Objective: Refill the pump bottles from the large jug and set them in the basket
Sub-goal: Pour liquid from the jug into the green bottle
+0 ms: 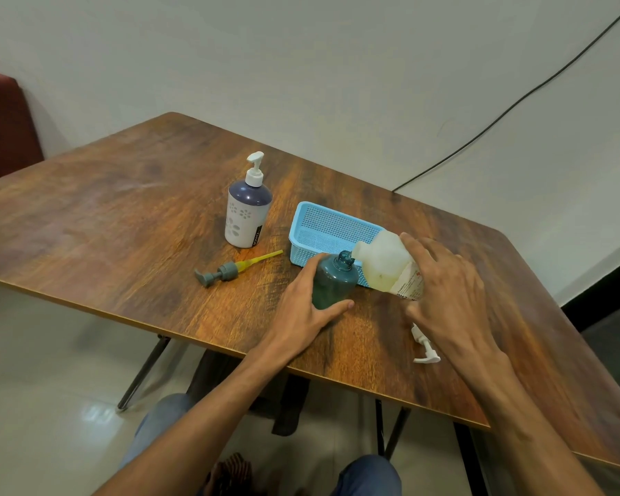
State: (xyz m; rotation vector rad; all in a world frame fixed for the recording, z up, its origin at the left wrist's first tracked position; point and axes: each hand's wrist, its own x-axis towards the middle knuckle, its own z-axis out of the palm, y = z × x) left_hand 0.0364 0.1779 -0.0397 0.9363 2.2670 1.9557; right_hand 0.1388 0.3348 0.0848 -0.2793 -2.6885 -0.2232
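Observation:
A dark teal pump bottle [333,282] stands upright on the table with its neck uncapped; my left hand [303,307] grips its body. My right hand [444,291] holds a translucent white jug [385,264] tilted to the left, its mouth touching the teal bottle's neck. Yellowish liquid lies in the jug's lower side. The blue mesh basket [328,227] sits just behind both, with nothing in it. A white and navy pump bottle [246,213] with its pump on stands to the left. A grey pump head [226,272] with a yellow tube lies on the table.
A white pump head [425,347] lies near the table's front edge under my right wrist. The wooden table [122,227] has a bare left half. A black cable [516,102] runs down the wall behind. A dark red seat [4,127] is at far left.

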